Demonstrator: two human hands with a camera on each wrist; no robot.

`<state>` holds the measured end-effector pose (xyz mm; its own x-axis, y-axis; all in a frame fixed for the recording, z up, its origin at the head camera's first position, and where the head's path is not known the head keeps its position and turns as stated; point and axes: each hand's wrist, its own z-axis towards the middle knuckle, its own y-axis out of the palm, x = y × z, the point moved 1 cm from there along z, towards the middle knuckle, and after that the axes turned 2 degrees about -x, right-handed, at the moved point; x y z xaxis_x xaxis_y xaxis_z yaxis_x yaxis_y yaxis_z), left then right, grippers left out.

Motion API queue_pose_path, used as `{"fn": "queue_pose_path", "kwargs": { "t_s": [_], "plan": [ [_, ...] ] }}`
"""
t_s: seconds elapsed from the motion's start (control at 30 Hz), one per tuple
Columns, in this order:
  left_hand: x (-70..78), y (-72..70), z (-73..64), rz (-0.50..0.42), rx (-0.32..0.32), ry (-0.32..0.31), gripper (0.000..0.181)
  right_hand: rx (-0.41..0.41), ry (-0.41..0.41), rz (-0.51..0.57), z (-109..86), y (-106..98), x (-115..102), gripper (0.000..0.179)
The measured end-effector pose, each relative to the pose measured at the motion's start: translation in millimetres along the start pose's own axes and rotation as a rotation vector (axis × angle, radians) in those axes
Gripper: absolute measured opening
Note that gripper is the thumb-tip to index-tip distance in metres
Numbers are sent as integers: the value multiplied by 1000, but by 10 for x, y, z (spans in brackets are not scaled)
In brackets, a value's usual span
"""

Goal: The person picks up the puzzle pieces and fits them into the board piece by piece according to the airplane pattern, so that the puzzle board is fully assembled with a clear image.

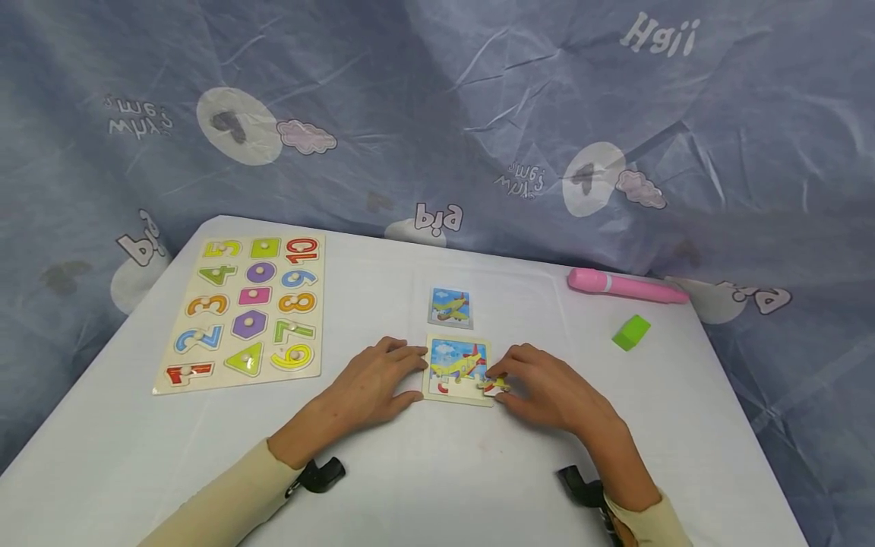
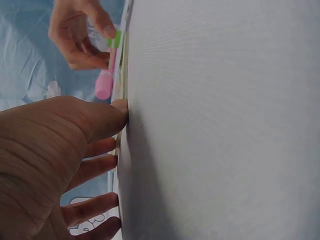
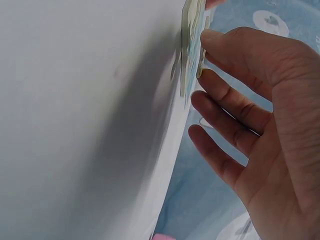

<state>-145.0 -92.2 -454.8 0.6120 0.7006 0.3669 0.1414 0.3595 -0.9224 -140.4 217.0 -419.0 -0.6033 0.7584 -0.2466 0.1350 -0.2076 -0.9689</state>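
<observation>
A small square jigsaw puzzle board [image 1: 458, 403] with an airplane picture lies on the table. Its upper part is filled with the picture, and pale wood shows along the lower part. My left hand [image 1: 379, 384] rests at the board's left side, fingers spread, with thumb and fingertips right at its edge. Between thumb and forefinger, my right hand [image 1: 547, 387] pinches a small puzzle piece [image 1: 495, 386] with yellow and red on it, over the board's lower right corner. In the right wrist view this piece [image 3: 202, 62] is tilted close above the board [image 3: 185, 60].
Behind the board lies a small picture card [image 1: 450, 308] with a matching airplane. A wooden number-and-shape board [image 1: 229, 327] occupies the table's left side. At the right are a green block [image 1: 632, 333] and a pink marker-like stick [image 1: 629, 286]. A printed grey-blue cloth [image 1: 410, 91] hangs behind the white table.
</observation>
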Motion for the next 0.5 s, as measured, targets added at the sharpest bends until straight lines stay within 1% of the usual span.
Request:
{"fn": "queue_pose_path", "kwargs": {
  "t_s": [0.3,0.5],
  "plan": [
    [1,2,4,20,7,11,45,17,-53,-28,131,36,-102,31],
    [5,-4,7,16,0,5,45,-14,-64,-21,204,58,-174,31]
  ]
}}
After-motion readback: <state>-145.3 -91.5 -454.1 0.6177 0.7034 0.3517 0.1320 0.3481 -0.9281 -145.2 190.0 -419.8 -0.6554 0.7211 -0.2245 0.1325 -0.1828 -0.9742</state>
